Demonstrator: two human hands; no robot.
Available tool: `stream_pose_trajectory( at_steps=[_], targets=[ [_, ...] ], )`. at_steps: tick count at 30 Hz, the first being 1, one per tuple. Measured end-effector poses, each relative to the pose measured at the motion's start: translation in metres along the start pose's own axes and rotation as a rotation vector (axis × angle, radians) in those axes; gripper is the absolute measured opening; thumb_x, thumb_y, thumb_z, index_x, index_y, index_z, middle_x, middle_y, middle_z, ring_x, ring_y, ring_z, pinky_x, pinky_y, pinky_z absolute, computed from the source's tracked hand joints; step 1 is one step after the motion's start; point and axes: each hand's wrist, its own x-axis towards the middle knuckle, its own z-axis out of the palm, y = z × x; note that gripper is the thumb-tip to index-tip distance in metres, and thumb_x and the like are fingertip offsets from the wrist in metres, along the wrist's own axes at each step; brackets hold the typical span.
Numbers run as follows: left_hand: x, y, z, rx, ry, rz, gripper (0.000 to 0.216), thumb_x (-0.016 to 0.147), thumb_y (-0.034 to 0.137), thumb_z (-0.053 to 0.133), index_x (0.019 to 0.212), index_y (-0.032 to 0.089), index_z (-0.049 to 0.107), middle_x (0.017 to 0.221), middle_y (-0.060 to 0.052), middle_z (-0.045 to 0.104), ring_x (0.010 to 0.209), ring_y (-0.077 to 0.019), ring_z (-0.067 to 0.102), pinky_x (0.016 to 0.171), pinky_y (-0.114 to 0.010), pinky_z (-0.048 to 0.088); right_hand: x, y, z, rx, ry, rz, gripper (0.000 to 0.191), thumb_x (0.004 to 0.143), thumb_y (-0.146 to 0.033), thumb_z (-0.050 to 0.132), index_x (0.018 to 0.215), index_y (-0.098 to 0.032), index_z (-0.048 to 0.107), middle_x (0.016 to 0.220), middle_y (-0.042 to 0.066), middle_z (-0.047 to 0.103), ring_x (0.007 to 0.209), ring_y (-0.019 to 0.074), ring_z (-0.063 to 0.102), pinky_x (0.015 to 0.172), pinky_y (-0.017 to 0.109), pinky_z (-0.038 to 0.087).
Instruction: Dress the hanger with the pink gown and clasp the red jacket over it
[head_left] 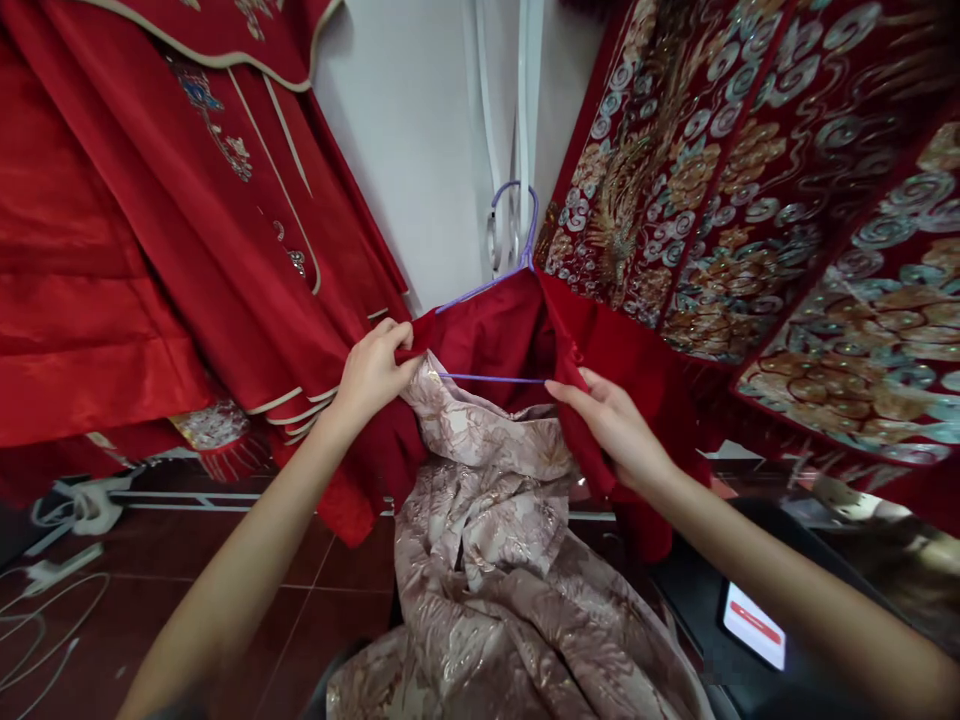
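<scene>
The deep-red cloth garment (499, 325) hangs before me on a slim purple plastic hanger (528, 257); my left hand (379, 370) and right hand (611, 420) pinch its edges, spreading them. I should pull evenly, sparing the pale-pink floral brocade garment (517, 530) below. Embroidered red panels (720, 200) crowd the right; white wall (409, 150) leaves room above.

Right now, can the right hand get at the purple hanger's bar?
Probably yes: the right hand is pinching the red garment right by the hanger bar, and nothing seems in between. It may need to loosen the cloth first.
</scene>
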Motion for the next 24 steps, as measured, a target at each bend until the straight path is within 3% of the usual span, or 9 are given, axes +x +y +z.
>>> stream_pose_trajectory(
  at_steps=[3,5,7,9,12,16,18,20,24],
  targets=[
    [-0.003,-0.003,0.006,-0.035,-0.026,0.01,0.019,0.082,0.034,0.057,0.073,0.021,0.046,0.086,-0.002,0.052,0.078,-0.0183,0.054,0.068,-0.029,0.039,0.003,0.014,-0.048,-0.556,0.212,-0.224,0.023,0.078,-0.041,0.06,0.085,-0.023,0.048,0.068,0.0,0.059,0.055,0.0169,0.054,0.053,0.026,0.038],
    [-0.006,-0.004,0.009,-0.051,-0.034,0.009,0.019,0.082,0.035,0.058,0.076,0.021,0.048,0.09,-0.002,0.053,0.079,-0.0185,0.055,0.069,-0.029,0.039,0.006,0.021,-0.081,-0.901,0.39,-0.255,0.023,0.077,-0.039,0.061,0.09,-0.022,0.052,0.066,0.001,0.059,0.049,0.0178,0.052,0.049,0.027,0.034],
    [-0.007,-0.003,0.011,-0.046,-0.038,0.002,0.019,0.082,0.036,0.058,0.076,0.021,0.048,0.088,-0.002,0.053,0.077,-0.0181,0.055,0.068,-0.029,0.039,0.007,0.022,-0.104,-1.114,0.348,-0.181,0.023,0.074,-0.043,0.064,0.076,-0.022,0.056,0.049,-0.001,0.05,0.039,0.0172,0.044,0.044,0.029,0.028],
    [-0.008,0.0,0.01,-0.02,-0.044,-0.004,0.018,0.082,0.034,0.058,0.074,0.021,0.047,0.084,-0.002,0.052,0.072,-0.0175,0.053,0.065,-0.029,0.038,0.005,0.014,-0.111,-1.135,0.125,-0.117,0.034,0.076,-0.048,0.063,0.056,-0.023,0.051,0.04,-0.001,0.041,0.033,0.0147,0.037,0.04,0.029,0.024],
    [-0.009,0.008,0.005,0.034,-0.042,-0.003,0.017,0.081,0.027,0.058,0.073,0.022,0.044,0.078,-0.001,0.05,0.068,-0.0175,0.051,0.06,-0.029,0.034,-0.002,-0.01,-0.092,-0.902,-0.163,-0.126,0.05,0.081,-0.053,0.057,0.045,-0.023,0.04,0.04,0.0,0.044,0.034,0.0124,0.038,0.039,0.028,0.026],
    [-0.015,0.021,-0.003,0.104,-0.024,-0.024,0.018,0.078,0.022,0.059,0.072,0.022,0.042,0.077,-0.001,0.049,0.066,-0.0183,0.051,0.056,-0.029,0.031,0.001,-0.031,-0.037,-0.39,-0.41,-0.105,0.043,0.085,-0.055,0.051,0.058,-0.022,0.052,0.053,0.0,0.055,0.049,0.0149,0.049,0.045,0.027,0.038],
    [-0.017,0.025,-0.005,0.128,-0.022,-0.037,0.017,0.079,0.025,0.06,0.072,0.022,0.044,0.077,-0.001,0.05,0.065,-0.0184,0.051,0.055,-0.029,0.031,0.008,-0.029,-0.01,-0.266,-0.363,-0.153,0.042,0.088,-0.054,0.048,0.063,-0.02,0.052,0.058,0.0,0.057,0.055,0.016,0.053,0.052,0.028,0.043],
    [-0.018,0.024,-0.006,0.117,-0.012,-0.044,0.017,0.081,0.029,0.059,0.073,0.022,0.046,0.079,-0.001,0.051,0.066,-0.0181,0.052,0.057,-0.029,0.035,0.015,-0.021,0.009,-0.365,-0.276,-0.198,0.044,0.088,-0.054,0.048,0.059,-0.02,0.045,0.056,0.001,0.054,0.054,0.0159,0.051,0.054,0.029,0.042],
    [-0.023,0.012,-0.005,0.02,-0.023,0.007,0.017,0.084,0.036,0.06,0.08,0.021,0.052,0.095,-0.005,0.054,0.09,-0.0219,0.056,0.079,-0.033,0.045,0.018,-0.005,0.009,-0.563,-0.154,-0.155,0.036,0.083,-0.055,0.054,0.07,-0.022,0.048,0.061,0.004,0.058,0.057,0.0215,0.058,0.056,0.032,0.042]
  ],
)
